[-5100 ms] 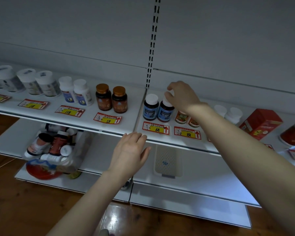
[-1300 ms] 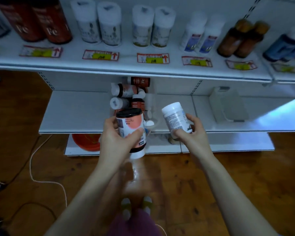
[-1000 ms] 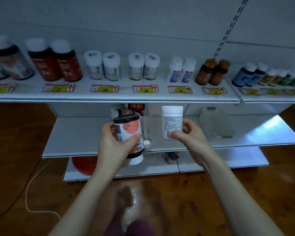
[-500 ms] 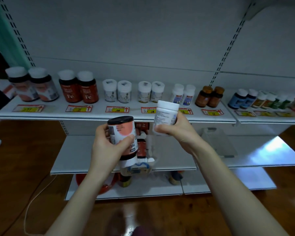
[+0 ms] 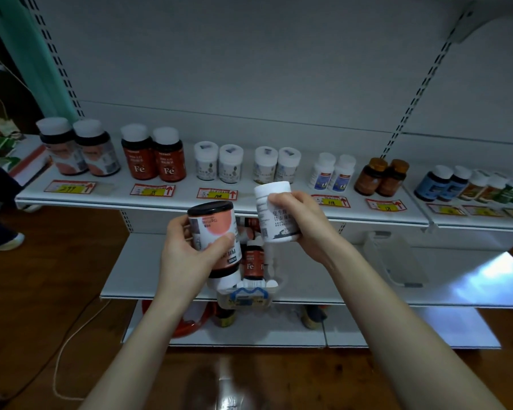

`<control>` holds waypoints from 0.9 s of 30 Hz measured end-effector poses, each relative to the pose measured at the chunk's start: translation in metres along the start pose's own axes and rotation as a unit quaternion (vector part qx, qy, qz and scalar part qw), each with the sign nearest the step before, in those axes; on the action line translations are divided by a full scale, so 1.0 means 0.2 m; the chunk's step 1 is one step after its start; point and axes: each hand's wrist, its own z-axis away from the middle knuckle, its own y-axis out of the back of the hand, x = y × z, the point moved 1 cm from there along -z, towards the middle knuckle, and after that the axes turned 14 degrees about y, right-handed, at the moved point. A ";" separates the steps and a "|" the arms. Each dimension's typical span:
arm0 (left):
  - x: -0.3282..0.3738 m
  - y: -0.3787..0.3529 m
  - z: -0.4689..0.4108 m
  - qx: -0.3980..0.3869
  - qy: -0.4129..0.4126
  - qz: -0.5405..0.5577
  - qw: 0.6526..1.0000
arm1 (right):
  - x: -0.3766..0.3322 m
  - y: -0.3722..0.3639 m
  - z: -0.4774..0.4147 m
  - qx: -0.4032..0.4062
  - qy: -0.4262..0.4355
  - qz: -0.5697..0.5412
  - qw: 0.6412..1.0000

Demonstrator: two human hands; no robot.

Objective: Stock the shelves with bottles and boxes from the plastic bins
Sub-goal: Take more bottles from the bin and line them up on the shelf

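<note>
My left hand point(image 5: 187, 255) grips a dark bottle with an orange-and-white label point(image 5: 215, 232), black lid up. My right hand point(image 5: 305, 229) holds a white bottle with dark print point(image 5: 274, 213), tilted slightly left. Both bottles hang in front of the upper shelf's point(image 5: 219, 202) front edge. Behind my hands, on the middle shelf point(image 5: 137, 270), stands a clear plastic bin point(image 5: 246, 294) holding more bottles, one marked Fe point(image 5: 252, 258).
The upper shelf carries pairs of bottles: dark orange-labelled ones point(image 5: 77, 149) at left, red Fe bottles point(image 5: 154, 155), white jars point(image 5: 219, 162), amber bottles point(image 5: 381, 176), blue ones point(image 5: 440, 183). An empty clear bin point(image 5: 394, 258) sits on the middle shelf at right. A white cable point(image 5: 71, 335) lies on the wood floor.
Both hands lifted their bottles from in front of the middle shelf up to the upper shelf's edge; the view tilted upward and moved closer. Grips unchanged.
</note>
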 end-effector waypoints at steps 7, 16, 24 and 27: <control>0.03 -0.07 -0.09 0.045 0.010 0.010 0.999 | 0.02 0.04 -0.21 -0.060 -0.028 0.001 0.998; 0.09 -0.15 -0.25 0.124 0.057 0.059 0.989 | -0.04 0.04 -0.58 -0.147 0.026 0.138 0.979; 0.07 -0.19 -0.27 0.148 0.093 0.150 0.973 | -0.12 0.01 -0.81 -0.141 0.093 0.109 0.980; 0.06 -0.20 -0.28 0.159 0.095 0.156 0.970 | -0.14 -0.01 -0.87 -0.128 0.085 0.084 0.985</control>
